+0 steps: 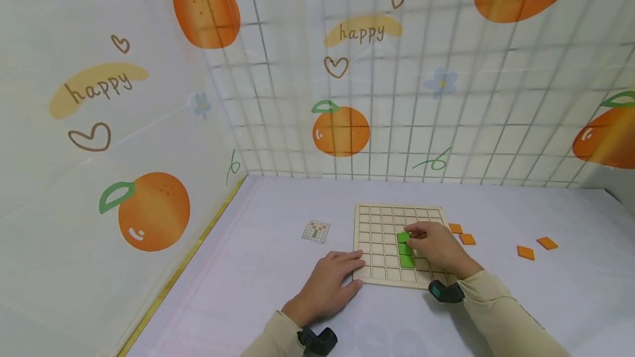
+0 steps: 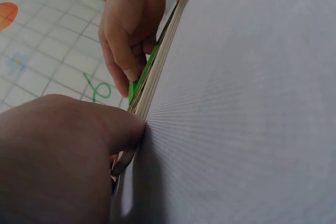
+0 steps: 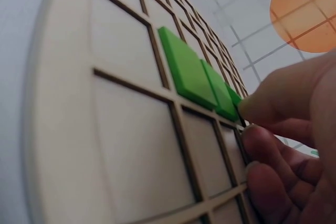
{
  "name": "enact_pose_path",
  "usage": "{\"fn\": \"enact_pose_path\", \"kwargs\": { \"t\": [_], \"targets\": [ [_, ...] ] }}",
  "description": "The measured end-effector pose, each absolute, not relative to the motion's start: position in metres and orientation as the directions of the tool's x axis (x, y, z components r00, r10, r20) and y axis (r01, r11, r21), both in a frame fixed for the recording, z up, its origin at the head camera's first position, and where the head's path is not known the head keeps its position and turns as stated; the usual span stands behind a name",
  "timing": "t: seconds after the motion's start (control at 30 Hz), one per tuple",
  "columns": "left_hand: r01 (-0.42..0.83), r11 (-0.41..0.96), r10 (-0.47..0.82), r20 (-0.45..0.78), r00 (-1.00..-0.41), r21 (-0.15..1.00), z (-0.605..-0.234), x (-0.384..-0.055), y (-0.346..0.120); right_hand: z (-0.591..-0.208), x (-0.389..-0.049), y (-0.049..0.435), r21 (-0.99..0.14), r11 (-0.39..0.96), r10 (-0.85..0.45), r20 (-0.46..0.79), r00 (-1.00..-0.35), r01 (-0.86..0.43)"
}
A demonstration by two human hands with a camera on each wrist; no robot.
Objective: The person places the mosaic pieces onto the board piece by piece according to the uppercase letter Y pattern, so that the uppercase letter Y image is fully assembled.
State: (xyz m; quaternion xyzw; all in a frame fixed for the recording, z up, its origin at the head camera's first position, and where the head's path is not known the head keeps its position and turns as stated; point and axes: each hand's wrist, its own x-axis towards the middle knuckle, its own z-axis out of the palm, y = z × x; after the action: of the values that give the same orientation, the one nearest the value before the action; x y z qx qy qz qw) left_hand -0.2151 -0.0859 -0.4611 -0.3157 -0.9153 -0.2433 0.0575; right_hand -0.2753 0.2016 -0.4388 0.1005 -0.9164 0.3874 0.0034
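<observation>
A wooden grid board [image 1: 378,275] lies on the table, with three green square tiles [image 1: 407,261] in one column of its cells. My right hand [image 1: 439,248] reaches over the board and pinches the farthest green tile [image 1: 403,237] between thumb and fingers. That tile [image 2: 132,92] stands slightly tilted in the left wrist view. The two nearer green tiles [image 3: 186,72] lie flat in neighbouring cells. My left hand [image 1: 327,284] rests at the board's left edge, its fingers fairly straight over the rim and its thumb at the front left corner.
Left of the board lies a small printed card [image 1: 316,231] with a grid pattern. Two orange tiles [image 1: 467,239] lie close by the board's right edge, and two more orange tiles [image 1: 526,252] are farther right. A patterned curtain [image 1: 278,125] hangs behind the table.
</observation>
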Motion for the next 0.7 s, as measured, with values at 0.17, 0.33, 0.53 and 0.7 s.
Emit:
{"fn": "enact_pose_path", "kwargs": {
  "t": [0.17,0.33,0.53,0.7],
  "targets": [
    [0.609,0.683,0.55,0.264,-0.792,0.404,-0.4604,-0.2161,-0.086,-0.4383,-0.2758,0.201,-0.704,0.683,-0.181,0.094,-0.979,-0.194],
    [0.611,0.681,0.552,0.266,-0.791,0.404,-0.4607,-0.2168,-0.0861,-0.438,-0.2759,0.2011,-0.699,0.688,-0.178,0.095,-0.979,-0.193],
    [0.608,0.68,0.549,0.265,-0.793,0.409,-0.4613,-0.2167,-0.0865,-0.4377,-0.275,0.2006,-0.696,0.694,-0.175,0.084,-0.981,-0.184],
    [0.598,0.685,0.544,0.252,-0.8,0.416,-0.4618,-0.2159,-0.0861,-0.438,-0.2737,0.1998,-0.692,0.695,-0.183,0.092,-0.979,-0.195]
  ]
}}
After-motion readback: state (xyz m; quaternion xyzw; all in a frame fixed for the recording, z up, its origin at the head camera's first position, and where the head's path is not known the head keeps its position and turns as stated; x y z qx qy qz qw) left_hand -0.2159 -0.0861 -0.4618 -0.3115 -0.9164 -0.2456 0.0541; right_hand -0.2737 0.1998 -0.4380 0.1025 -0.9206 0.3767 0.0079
